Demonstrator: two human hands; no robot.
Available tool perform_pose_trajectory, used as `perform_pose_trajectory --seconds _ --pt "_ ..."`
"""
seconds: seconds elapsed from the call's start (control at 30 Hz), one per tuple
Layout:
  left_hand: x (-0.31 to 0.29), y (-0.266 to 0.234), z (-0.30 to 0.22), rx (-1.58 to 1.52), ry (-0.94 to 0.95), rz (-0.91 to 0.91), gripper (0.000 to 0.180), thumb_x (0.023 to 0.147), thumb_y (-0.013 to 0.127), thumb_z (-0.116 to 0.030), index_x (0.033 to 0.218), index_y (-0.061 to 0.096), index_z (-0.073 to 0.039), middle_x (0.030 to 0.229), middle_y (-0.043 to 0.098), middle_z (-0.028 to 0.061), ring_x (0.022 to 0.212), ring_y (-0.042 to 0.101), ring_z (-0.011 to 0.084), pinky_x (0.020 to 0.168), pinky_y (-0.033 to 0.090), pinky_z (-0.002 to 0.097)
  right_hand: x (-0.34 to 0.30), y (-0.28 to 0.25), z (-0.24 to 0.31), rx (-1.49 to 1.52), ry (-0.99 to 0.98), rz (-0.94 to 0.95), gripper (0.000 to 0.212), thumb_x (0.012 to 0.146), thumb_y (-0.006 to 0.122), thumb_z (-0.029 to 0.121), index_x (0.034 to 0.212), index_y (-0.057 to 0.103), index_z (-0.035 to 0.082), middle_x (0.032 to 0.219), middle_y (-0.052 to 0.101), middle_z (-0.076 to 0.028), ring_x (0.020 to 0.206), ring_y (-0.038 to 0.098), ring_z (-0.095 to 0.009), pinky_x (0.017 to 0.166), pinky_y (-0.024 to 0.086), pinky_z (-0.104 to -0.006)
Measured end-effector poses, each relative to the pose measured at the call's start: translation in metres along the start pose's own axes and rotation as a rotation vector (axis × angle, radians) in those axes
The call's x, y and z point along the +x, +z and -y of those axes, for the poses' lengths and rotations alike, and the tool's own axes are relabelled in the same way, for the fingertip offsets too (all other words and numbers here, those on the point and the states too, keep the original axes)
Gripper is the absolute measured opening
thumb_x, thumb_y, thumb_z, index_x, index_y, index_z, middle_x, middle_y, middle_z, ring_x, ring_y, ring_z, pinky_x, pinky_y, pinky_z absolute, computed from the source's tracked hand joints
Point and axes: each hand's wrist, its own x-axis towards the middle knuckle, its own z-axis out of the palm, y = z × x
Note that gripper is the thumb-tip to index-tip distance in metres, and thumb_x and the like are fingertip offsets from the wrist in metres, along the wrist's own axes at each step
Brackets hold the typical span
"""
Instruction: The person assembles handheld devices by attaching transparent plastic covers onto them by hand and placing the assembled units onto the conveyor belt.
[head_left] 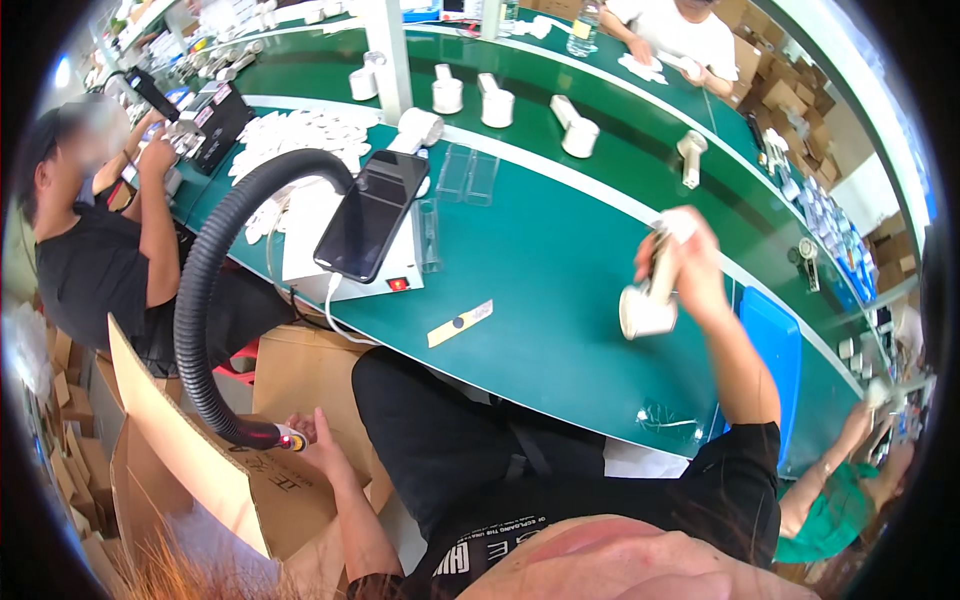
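Observation:
My right hand [690, 262] is raised over the green conveyor belt [560, 270] and is closed around the handle of a small white handheld fan [648, 300], whose round head hangs downward. My left hand [318, 440] is low at my left side, beside an open cardboard box [190, 450], and touches the red-tipped end [285, 438] of a black corrugated hose [205, 290]. Whether the fingers grip the hose end is unclear.
A dark phone [372, 212] leans on a white box [335, 255] on the belt. A yellow strip [460, 323] lies nearby, and several white fans [580, 130] ride farther along. A person in black sits at left, others work at far right.

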Motion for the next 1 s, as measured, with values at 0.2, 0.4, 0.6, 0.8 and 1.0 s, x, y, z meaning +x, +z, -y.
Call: perform_pose_trajectory --seconds 0.2,0.4,0.6,0.8,1.0 --pt "0.003 -0.018 0.018 -1.259 -0.546 0.393 0.017 0.097 0.056 -0.028 0.099 0.049 -0.013 0.08 0.048 -0.0031 0.067 0.045 0.0121 0.065 0.039 0.03 -0.036 0.072 -0.002 -1.298 -0.162 0.546 0.036 0.09 0.065 0.041 0.096 0.056 0.006 0.085 0.063 -0.012 0.07 0.066 -0.034 0.062 0.054 -0.0445" --pt "-0.009 -0.001 -0.001 -0.605 -0.433 0.041 0.015 0.096 0.06 -0.018 0.106 0.052 -0.01 0.085 0.052 -0.0004 0.072 0.05 0.0131 0.068 0.043 0.0288 -0.051 0.078 -0.034 -1.433 -0.1 0.467 0.041 0.087 0.066 0.043 0.096 0.058 0.004 0.097 0.061 -0.013 0.088 0.065 -0.031 0.07 0.053 -0.0427" --pt "-0.008 -0.008 0.012 -0.11 -0.124 -0.084 0.026 0.092 0.064 -0.017 0.111 0.05 -0.006 0.09 0.053 0.0039 0.078 0.054 0.0138 0.073 0.048 0.0297 -0.071 0.018 0.007 -1.217 -0.011 0.516 0.075 0.066 0.084 0.035 0.126 0.054 0.002 0.123 0.058 -0.016 0.115 0.055 -0.035 0.097 0.046 -0.0423" --pt "-0.023 0.011 -0.016 -0.67 -0.831 0.084 0.018 0.096 0.058 -0.025 0.105 0.055 -0.01 0.086 0.058 0.0034 0.077 0.06 0.0175 0.072 0.051 0.033 -0.101 0.017 0.013 -1.042 0.115 0.416 0.067 0.064 0.082 0.014 0.125 0.056 0.004 0.119 0.06 -0.017 0.113 0.057 -0.037 0.097 0.046 -0.0414" --pt "-0.051 0.059 0.008 -0.55 -0.916 0.529 0.038 0.086 0.071 -0.018 0.114 0.049 -0.004 0.084 0.059 0.0104 0.057 0.061 0.0188 0.051 0.051 0.0311 -0.155 0.094 -0.032 0.015 0.263 0.437 0.072 0.06 0.088 0.036 0.114 0.054 0.001 0.112 0.061 -0.015 0.103 0.06 -0.024 0.088 0.046 -0.0362"
